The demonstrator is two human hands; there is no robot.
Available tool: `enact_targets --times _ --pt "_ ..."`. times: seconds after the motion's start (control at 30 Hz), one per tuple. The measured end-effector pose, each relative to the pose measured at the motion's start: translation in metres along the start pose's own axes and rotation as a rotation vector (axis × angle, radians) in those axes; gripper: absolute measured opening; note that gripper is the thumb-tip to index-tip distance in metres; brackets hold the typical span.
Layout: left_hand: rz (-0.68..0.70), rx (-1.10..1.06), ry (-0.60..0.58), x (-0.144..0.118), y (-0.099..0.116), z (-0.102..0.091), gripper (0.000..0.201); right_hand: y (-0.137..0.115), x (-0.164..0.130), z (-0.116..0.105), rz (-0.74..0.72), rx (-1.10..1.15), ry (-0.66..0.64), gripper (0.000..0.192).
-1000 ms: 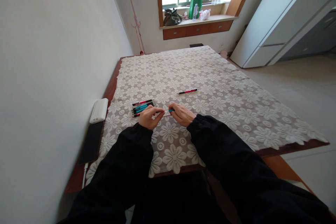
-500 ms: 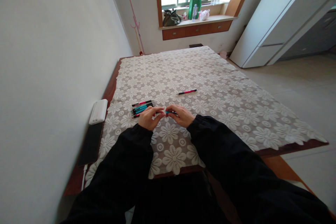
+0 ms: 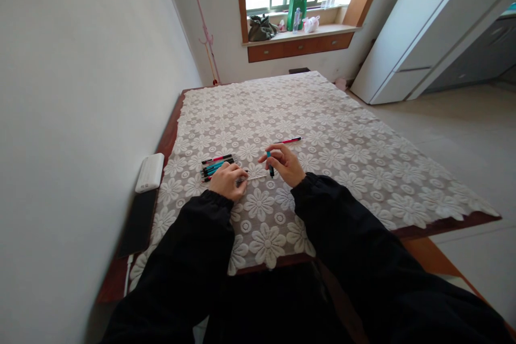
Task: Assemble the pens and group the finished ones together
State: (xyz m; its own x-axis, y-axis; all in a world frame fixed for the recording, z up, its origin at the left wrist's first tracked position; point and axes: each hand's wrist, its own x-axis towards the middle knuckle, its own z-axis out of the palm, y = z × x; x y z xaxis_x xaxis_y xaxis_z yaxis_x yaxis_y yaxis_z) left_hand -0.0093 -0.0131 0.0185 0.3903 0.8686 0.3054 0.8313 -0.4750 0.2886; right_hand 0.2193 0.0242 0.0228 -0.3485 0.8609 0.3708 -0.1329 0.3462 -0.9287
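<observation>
The teal pen barrel (image 3: 270, 164) stands nearly upright, its dark tip pointing down at the lace tablecloth (image 3: 363, 172), pinched in the fingers of the right hand (image 3: 284, 164). That hand is curled closed around the barrel, thumb and forefinger near its top, the wrist resting low over the cloth. Just left of the barrel, a thin pale refill (image 3: 253, 177) lies almost flat on the tablecloth, one end under the fingertips of the left hand (image 3: 226, 180). The left hand is loosely curled, knuckles up, its fingers closed on the end of the refill; whether it grips or only presses it cannot be told. Both arms reach forward in black sleeves (image 3: 193, 258), the hands close together but not touching.

Left of the barrel, just beyond the left hand, a small bundle of pens (image 3: 217, 165) lies side by side on the cloth, red and teal with black ends. Behind and to the right of the barrel, a single red pen (image 3: 288, 141) lies alone, partly hidden by the right hand's fingers.

Far left of the barrel, off the cloth at the table's edge by the wall, sits a white box (image 3: 150, 172) with a flat black object (image 3: 137, 223) nearer than it. Far beyond the barrel, the window sill (image 3: 300, 37) holds a green bag (image 3: 296, 9), a dark bag (image 3: 260, 28), and a pink one; what they contain cannot be seen. A white cabinet (image 3: 415, 32) stands to the far right.
</observation>
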Motion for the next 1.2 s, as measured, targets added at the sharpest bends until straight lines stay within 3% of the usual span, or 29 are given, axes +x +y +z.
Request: enact_targets --times 0.17,0.27,0.37,0.47,0.57,0.83,1.2 --pt "-0.011 -0.069 -0.006 0.001 -0.007 0.004 0.01 0.0 0.0 -0.001 0.011 -0.043 0.019 0.035" --pt "-0.002 -0.084 -0.017 0.002 -0.01 0.007 0.008 0.0 0.0 -0.002 -0.042 -0.145 0.028 0.02" --pt "0.013 -0.076 -0.033 0.003 -0.012 0.008 0.009 0.003 0.001 -0.009 -0.137 -0.44 0.028 0.009" --pt "0.012 -0.062 -0.023 0.003 -0.012 0.008 0.01 0.01 0.003 -0.018 -0.152 -0.814 -0.109 0.018" --pt "-0.031 -0.066 0.03 0.003 -0.013 0.009 0.01 0.017 0.004 -0.023 -0.099 -0.977 -0.228 0.023" --pt "-0.133 -0.016 0.096 0.001 -0.014 0.01 0.012 0.021 0.001 -0.013 -0.133 -0.924 -0.272 0.023" --pt "-0.15 -0.016 0.11 0.001 -0.011 0.006 0.01 0.02 0.0 -0.013 -0.134 -0.918 -0.253 0.023"
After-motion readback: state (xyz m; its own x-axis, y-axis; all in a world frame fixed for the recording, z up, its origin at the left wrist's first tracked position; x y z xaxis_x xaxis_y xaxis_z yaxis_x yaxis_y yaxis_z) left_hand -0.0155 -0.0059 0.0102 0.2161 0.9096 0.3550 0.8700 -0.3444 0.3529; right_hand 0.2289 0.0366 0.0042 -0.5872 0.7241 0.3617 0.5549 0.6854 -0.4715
